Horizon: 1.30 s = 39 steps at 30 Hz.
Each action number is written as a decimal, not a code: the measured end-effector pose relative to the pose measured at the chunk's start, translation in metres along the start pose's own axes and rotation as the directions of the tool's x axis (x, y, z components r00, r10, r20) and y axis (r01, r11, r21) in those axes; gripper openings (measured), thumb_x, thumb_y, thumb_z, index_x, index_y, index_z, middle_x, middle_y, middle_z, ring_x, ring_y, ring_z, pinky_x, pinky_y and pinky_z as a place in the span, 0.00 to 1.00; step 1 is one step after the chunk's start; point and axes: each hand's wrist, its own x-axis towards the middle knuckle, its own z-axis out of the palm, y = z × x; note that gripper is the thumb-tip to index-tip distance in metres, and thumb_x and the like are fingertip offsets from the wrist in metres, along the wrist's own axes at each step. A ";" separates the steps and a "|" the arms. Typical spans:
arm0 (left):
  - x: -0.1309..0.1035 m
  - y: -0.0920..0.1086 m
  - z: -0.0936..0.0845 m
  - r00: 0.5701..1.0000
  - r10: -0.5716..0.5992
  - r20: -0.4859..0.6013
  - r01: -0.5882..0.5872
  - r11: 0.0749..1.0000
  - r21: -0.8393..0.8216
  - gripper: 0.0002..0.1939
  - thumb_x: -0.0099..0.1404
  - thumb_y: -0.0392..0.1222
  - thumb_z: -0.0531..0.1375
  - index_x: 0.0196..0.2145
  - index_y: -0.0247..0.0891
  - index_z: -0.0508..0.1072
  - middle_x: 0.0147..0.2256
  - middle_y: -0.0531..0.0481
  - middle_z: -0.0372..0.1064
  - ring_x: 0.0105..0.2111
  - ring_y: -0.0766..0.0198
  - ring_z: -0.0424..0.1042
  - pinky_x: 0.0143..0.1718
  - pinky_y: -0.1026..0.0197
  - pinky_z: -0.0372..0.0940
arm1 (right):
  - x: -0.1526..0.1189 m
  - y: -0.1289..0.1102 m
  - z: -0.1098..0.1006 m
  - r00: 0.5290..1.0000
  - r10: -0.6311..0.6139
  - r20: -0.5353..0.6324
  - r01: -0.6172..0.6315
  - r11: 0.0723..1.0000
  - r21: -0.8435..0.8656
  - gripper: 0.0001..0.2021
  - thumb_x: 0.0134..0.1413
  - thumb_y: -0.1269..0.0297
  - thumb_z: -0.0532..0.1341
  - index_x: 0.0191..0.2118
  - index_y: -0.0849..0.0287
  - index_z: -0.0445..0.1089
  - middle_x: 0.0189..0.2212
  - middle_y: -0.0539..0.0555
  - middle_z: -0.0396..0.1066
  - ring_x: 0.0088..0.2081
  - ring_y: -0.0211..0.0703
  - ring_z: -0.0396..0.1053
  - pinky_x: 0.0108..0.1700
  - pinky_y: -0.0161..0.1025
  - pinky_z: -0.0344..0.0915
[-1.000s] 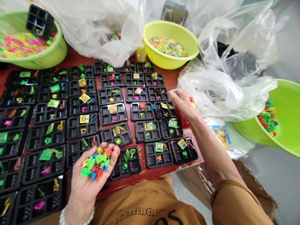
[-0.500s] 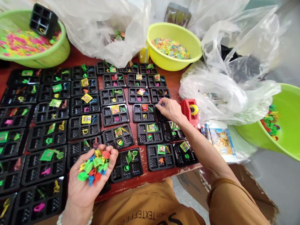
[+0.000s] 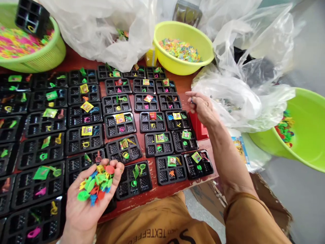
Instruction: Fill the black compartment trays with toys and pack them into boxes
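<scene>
Near left, cupped palm: your left hand point(image 3: 85, 211) faces up, fingers loosely curled around a heap of plastic pieces point(image 3: 99, 184) in red, green, yellow and blue, by the left side of a black tray point(image 3: 127, 189).
Right side, pinching fingers: your right hand point(image 3: 202, 106) seems to pinch a small blue piece point(image 3: 193, 100) between thumb and fingers, with one finger reaching out to the left. It hangs near the red tape dispenser point(image 3: 198, 127); you cannot tell from here whether they touch.
Weight and feel of the pieces: probably very light, fairly stiff and a little slick, so expect them to slide over one another and spill if your palm tips.
Fragility: thin parts might bend or snap under a hard squeeze; a soft pinch should do.
Where to take hold: lift from the top of the heap, one piece at a time, by its edges.
Direction of the heap: mixed, with no shared axis. One green oval point(image 3: 90, 185) has its long axis running from near left to far right; the red disc point(image 3: 109, 169) shows no clear long axis.
Direction of the blue piece: too hidden by your fingers to tell.
</scene>
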 end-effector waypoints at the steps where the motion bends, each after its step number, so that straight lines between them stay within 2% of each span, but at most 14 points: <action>1: 0.000 0.000 0.001 1.000 -0.001 -0.003 0.001 1.000 0.001 0.15 0.68 0.30 0.49 0.35 0.36 0.75 0.30 0.43 0.78 0.31 0.54 0.83 0.30 0.54 0.81 | 0.002 -0.001 -0.003 1.000 0.008 0.015 -0.008 0.999 0.032 0.13 0.60 0.63 0.61 0.49 0.57 0.74 0.31 0.50 0.70 0.25 0.35 0.62 0.25 0.33 0.63; 4: -0.002 -0.001 0.004 1.000 0.003 -0.025 -0.003 1.000 0.011 0.15 0.69 0.31 0.49 0.35 0.35 0.76 0.30 0.43 0.78 0.31 0.54 0.83 0.28 0.55 0.80 | 0.007 -0.005 0.002 0.998 -0.027 0.054 0.027 1.000 0.007 0.15 0.57 0.67 0.63 0.51 0.58 0.73 0.36 0.51 0.74 0.27 0.34 0.65 0.29 0.33 0.67; 7: -0.005 -0.004 0.009 0.999 0.005 -0.044 -0.004 1.000 0.024 0.15 0.69 0.31 0.49 0.35 0.34 0.76 0.31 0.41 0.79 0.31 0.53 0.83 0.27 0.54 0.80 | 0.018 -0.002 0.027 0.984 -0.165 0.072 0.175 0.968 -0.182 0.14 0.60 0.70 0.58 0.51 0.59 0.74 0.42 0.55 0.75 0.34 0.37 0.70 0.40 0.39 0.73; 10: -0.005 -0.005 0.010 0.999 0.009 -0.043 -0.008 1.000 0.024 0.15 0.69 0.31 0.50 0.34 0.34 0.77 0.30 0.41 0.80 0.31 0.51 0.84 0.28 0.52 0.81 | 0.037 0.005 0.056 0.946 -0.311 0.089 0.314 0.817 -0.484 0.13 0.61 0.71 0.56 0.47 0.59 0.76 0.48 0.59 0.72 0.43 0.45 0.73 0.52 0.46 0.72; 13: -0.002 -0.005 0.009 1.000 0.018 -0.013 -0.018 1.000 0.012 0.16 0.67 0.30 0.50 0.34 0.34 0.78 0.31 0.40 0.81 0.34 0.50 0.84 0.32 0.49 0.82 | 0.055 0.009 0.075 0.933 -0.330 0.146 0.343 0.686 -0.642 0.16 0.60 0.72 0.57 0.51 0.58 0.76 0.50 0.61 0.72 0.49 0.53 0.71 0.56 0.52 0.70; 18: -0.001 -0.008 0.009 0.997 -0.003 0.075 0.003 1.000 -0.003 0.16 0.66 0.32 0.52 0.34 0.33 0.81 0.35 0.35 0.82 0.43 0.44 0.84 0.39 0.48 0.81 | 0.062 0.008 0.080 0.916 -0.328 0.231 0.390 0.592 -0.705 0.13 0.58 0.71 0.61 0.48 0.58 0.78 0.47 0.64 0.76 0.52 0.63 0.67 0.56 0.61 0.67; 21: -0.005 -0.011 0.013 0.990 -0.041 0.137 0.042 0.999 -0.004 0.15 0.66 0.35 0.53 0.36 0.32 0.81 0.37 0.34 0.82 0.45 0.43 0.83 0.42 0.48 0.81 | 0.036 -0.003 0.085 0.880 -0.418 0.227 0.457 0.612 -0.646 0.11 0.61 0.65 0.63 0.48 0.57 0.78 0.49 0.64 0.76 0.53 0.62 0.67 0.58 0.62 0.65; 23: -0.007 -0.012 0.016 0.987 -0.073 0.146 0.071 0.997 0.022 0.16 0.67 0.37 0.53 0.37 0.32 0.81 0.39 0.33 0.83 0.45 0.42 0.83 0.41 0.47 0.81 | -0.003 -0.019 0.093 0.811 -0.501 0.301 0.581 0.634 -0.510 0.12 0.66 0.62 0.62 0.50 0.57 0.78 0.49 0.61 0.77 0.51 0.58 0.69 0.57 0.58 0.65; 24: -0.008 -0.013 0.018 0.986 -0.083 0.143 0.078 0.996 0.040 0.16 0.67 0.37 0.52 0.37 0.33 0.81 0.40 0.33 0.83 0.44 0.42 0.83 0.39 0.47 0.81 | -0.027 -0.029 0.097 0.743 -0.551 0.381 0.669 0.635 -0.386 0.11 0.68 0.62 0.60 0.49 0.57 0.78 0.47 0.59 0.78 0.49 0.54 0.71 0.55 0.55 0.67; 27: -0.007 -0.016 0.019 0.996 -0.021 0.086 0.017 0.998 0.055 0.16 0.68 0.34 0.51 0.34 0.35 0.79 0.34 0.38 0.83 0.35 0.50 0.84 0.36 0.49 0.81 | -0.099 -0.054 0.118 0.446 -0.616 0.649 0.830 0.556 -0.044 0.14 0.72 0.62 0.58 0.56 0.59 0.75 0.53 0.57 0.78 0.52 0.48 0.71 0.54 0.48 0.67; 28: -0.005 -0.017 0.018 0.999 0.012 0.052 -0.015 0.998 0.055 0.16 0.68 0.32 0.51 0.32 0.36 0.78 0.31 0.42 0.82 0.30 0.54 0.83 0.35 0.51 0.81 | -0.117 -0.059 0.126 0.394 -0.603 0.693 0.857 0.513 -0.041 0.16 0.72 0.64 0.57 0.59 0.59 0.73 0.57 0.57 0.76 0.52 0.48 0.69 0.52 0.48 0.66; 31: 0.000 -0.019 0.016 0.999 0.041 -0.013 -0.040 0.997 0.068 0.16 0.68 0.30 0.50 0.31 0.38 0.77 0.26 0.47 0.80 0.24 0.57 0.81 0.33 0.52 0.80 | -0.140 -0.065 0.139 0.368 -0.531 0.763 0.889 0.441 -0.122 0.17 0.72 0.65 0.58 0.62 0.57 0.71 0.61 0.56 0.74 0.50 0.52 0.66 0.47 0.51 0.64; 37: 0.001 -0.020 0.013 0.996 -0.035 0.085 0.027 0.995 0.099 0.19 0.69 0.31 0.49 0.46 0.33 0.80 0.31 0.39 0.83 0.31 0.49 0.84 0.33 0.49 0.81 | -0.125 -0.064 0.132 0.263 -0.500 0.825 0.867 0.498 0.026 0.13 0.75 0.64 0.57 0.57 0.63 0.72 0.53 0.57 0.78 0.49 0.45 0.67 0.53 0.46 0.64; 39: 0.001 -0.020 0.014 0.995 -0.025 0.091 0.016 0.995 0.102 0.18 0.69 0.31 0.50 0.45 0.32 0.79 0.31 0.39 0.83 0.31 0.51 0.84 0.32 0.50 0.81 | -0.122 -0.064 0.131 0.283 -0.535 0.796 0.855 0.516 0.042 0.13 0.76 0.65 0.54 0.55 0.65 0.73 0.51 0.59 0.78 0.50 0.44 0.69 0.55 0.46 0.65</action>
